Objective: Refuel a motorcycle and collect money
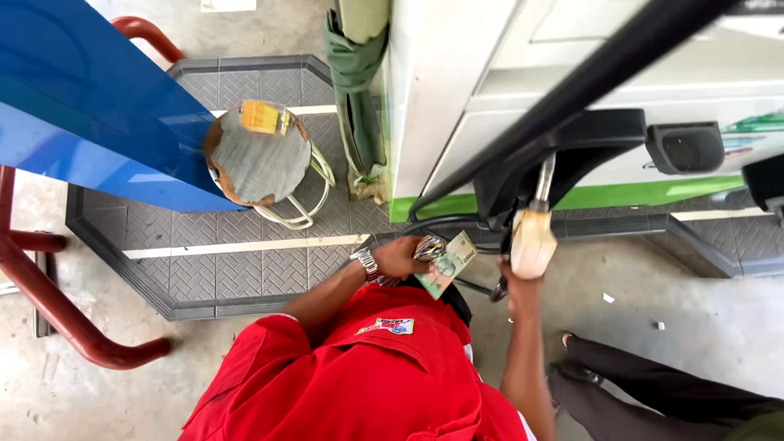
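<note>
My left hand (pixel 400 257), with a metal watch on its wrist, is shut on a bundle of banknotes (pixel 445 263), a greenish one on top. My right hand (pixel 519 286) grips the fuel nozzle (pixel 532 238) by its cream-coloured handle. The nozzle's metal spout points up into the black holster (pixel 588 143) of the white and green fuel pump (pixel 457 90). A thick black hose (pixel 621 61) runs diagonally above it. My red shirt fills the bottom of the view.
A round worn stool (pixel 257 163) with a yellow object (pixel 264 117) on it stands on the grey raised island. A blue panel (pixel 82 98), red guard bars (pixel 49 306) and a folded green umbrella (pixel 357 90) are nearby. Another person's dark-trousered legs (pixel 645 384) are at bottom right.
</note>
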